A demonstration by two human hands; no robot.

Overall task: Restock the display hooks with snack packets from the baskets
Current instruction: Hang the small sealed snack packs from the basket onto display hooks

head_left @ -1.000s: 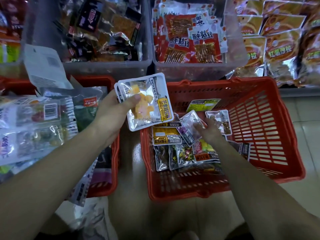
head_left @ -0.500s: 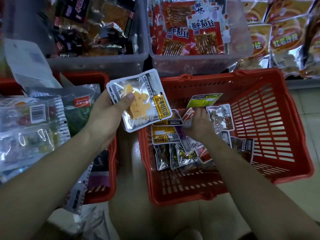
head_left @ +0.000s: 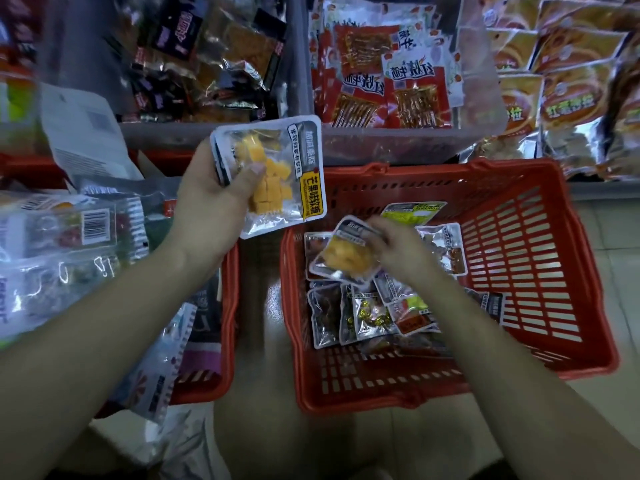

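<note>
- At the far left, a red basket (head_left: 229, 299) is heaped with large clear sweet bags (head_left: 69, 244); one shows a barcode label.
- Your left hand (head_left: 211, 216) is raised above the gap between the two baskets and grips a small stack of mango gummy packets (head_left: 277, 174). The thumb (head_left: 254, 171) presses across the front of the top packet, the yellow cubes show through its clear window, and the other fingers are hidden behind the stack.
- Beyond that hand, on the far side, a grey bin (head_left: 166, 136) holds dark and amber snack packets.
- Just right of it, a clear bin (head_left: 398, 143) is packed with red packets (head_left: 381, 81) printed with white characters.
- Nearer you, the second red basket (head_left: 540, 258) sits on the floor, its right half bare.
- Your right hand (head_left: 401, 251) reaches into that basket and pinches another mango packet (head_left: 346, 258) by its right edge; the packet is tilted and lies over the others.
- Around it, mixed small packets (head_left: 367, 317) lie loose on the left half of the basket floor, with a green-labelled packet (head_left: 412, 209) against the far wall.
- At the far right, orange-printed packets (head_left: 568, 98) hang or lie in overlapping rows; I cannot tell which.
</note>
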